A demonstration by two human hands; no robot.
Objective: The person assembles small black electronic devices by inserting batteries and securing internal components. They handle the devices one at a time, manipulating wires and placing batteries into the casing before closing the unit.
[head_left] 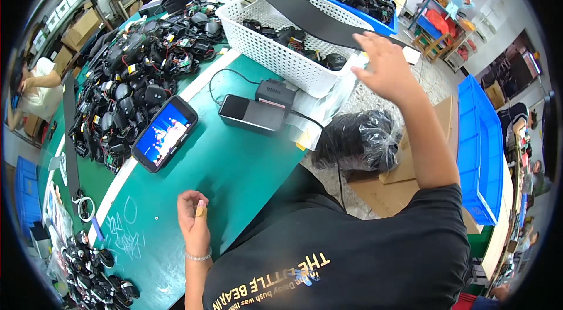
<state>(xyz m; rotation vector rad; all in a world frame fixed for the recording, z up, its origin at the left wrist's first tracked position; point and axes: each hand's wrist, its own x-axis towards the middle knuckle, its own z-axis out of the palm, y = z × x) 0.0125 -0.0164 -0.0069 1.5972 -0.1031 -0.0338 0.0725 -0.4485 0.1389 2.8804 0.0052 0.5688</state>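
Note:
My right hand (pixel 387 67) is raised at the right end of a white perforated basket (pixel 264 45), its fingers spread. The fingertips are at the end of a black flat strip (pixel 299 10) that lies across the basket; I cannot tell whether they touch it. Dark electronic parts (pixel 293 37) lie inside the basket. Above the green table my left hand (pixel 193 216) is closed, fingers curled toward the thumb. A small tan patch shows at the thumb; whether the fingers hold anything is hidden. A phone (pixel 165 133) with a lit screen stands tilted beyond the left hand.
A dark grey box-shaped device (pixel 251 114) with cables sits before the basket. Black wired parts (pixel 135 75) are heaped at the left, more (pixel 97 275) at lower left. A plastic-wrapped black bundle (pixel 358 140), cardboard and a blue crate (pixel 478 146) are at the right. Another person (pixel 41 87) is far left.

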